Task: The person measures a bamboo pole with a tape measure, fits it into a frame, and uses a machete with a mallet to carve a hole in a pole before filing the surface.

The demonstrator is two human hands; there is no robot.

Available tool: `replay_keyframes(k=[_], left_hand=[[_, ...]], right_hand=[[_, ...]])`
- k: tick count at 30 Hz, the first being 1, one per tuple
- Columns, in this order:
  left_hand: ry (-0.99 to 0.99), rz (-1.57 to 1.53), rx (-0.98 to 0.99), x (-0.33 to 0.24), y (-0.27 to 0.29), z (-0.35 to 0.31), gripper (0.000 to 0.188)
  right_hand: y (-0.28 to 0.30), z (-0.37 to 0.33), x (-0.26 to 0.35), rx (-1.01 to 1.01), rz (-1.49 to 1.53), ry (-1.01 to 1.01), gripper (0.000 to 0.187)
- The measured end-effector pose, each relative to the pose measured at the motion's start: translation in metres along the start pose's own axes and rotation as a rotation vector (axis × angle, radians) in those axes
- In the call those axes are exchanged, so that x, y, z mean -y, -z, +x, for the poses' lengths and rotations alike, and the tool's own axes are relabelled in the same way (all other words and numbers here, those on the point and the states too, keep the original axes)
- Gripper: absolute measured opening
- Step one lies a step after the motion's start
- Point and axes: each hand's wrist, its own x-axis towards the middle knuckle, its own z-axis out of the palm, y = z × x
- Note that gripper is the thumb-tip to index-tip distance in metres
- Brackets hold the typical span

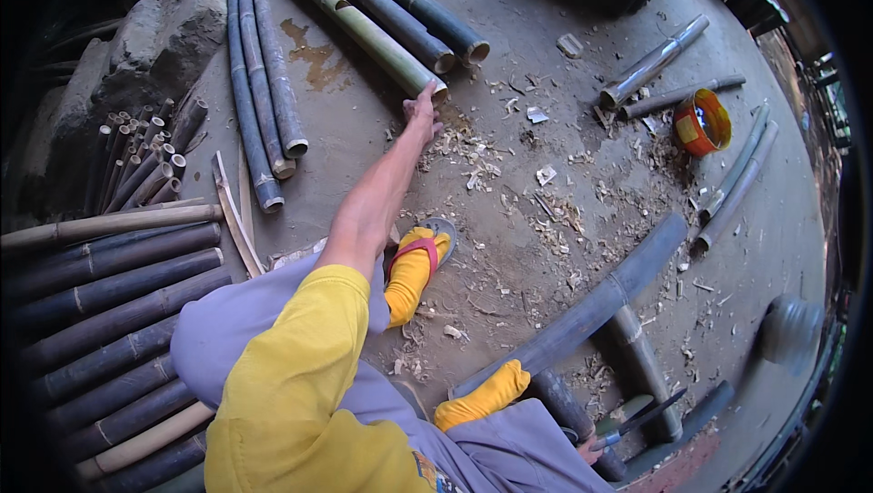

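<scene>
My left hand (421,115) is stretched far forward, and its fingers close on the cut end of a long green bamboo pole (364,29) that lies on the dirt floor. My right hand (589,447) is mostly hidden at the lower edge beside my knee. It holds a knife with a dark blade (641,418). A thick dark bamboo pole (582,311) runs diagonally by my feet, which wear yellow socks (414,270) and sandals.
Dark bamboo poles are stacked at the left (109,311), and more lie at the top (259,84). A bundle of short tubes (145,156) leans by rocks (155,38). Shavings (509,175) cover the floor. An orange tin (702,123) and split bamboo pieces (737,175) lie to the right.
</scene>
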Motion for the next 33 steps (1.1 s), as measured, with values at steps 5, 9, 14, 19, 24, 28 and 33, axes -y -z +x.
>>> replay_keyframes(k=[5,9,14,19,24,28,33], left_hand=[[-0.041,-0.072,-0.084,-0.012,0.009,0.021,0.06],[0.082,-0.247,0.038,-0.017,0.034,0.015,0.048],[0.076,-0.407,0.509,0.015,0.019,-0.085,0.051],[0.229,-0.161,0.768,0.085,0.058,-0.202,0.053],[0.403,0.111,0.988,0.16,0.073,-0.348,0.052],[0.278,0.661,1.514,0.17,0.096,-0.378,0.05],[0.685,0.165,0.844,0.154,0.143,-0.287,0.04]], right_hand=[[0.017,-0.012,0.006,-0.056,0.026,0.013,0.052],[0.042,-0.014,0.038,-0.359,0.188,0.107,0.045],[0.06,-0.009,0.14,-0.272,0.534,0.413,0.028],[0.097,-0.079,0.278,0.485,0.836,0.888,0.032],[0.105,-0.1,0.281,0.91,0.812,0.978,0.072],[0.108,-0.087,0.261,1.166,0.482,1.131,0.083],[0.126,-0.062,0.2,1.236,0.308,1.046,0.077]])
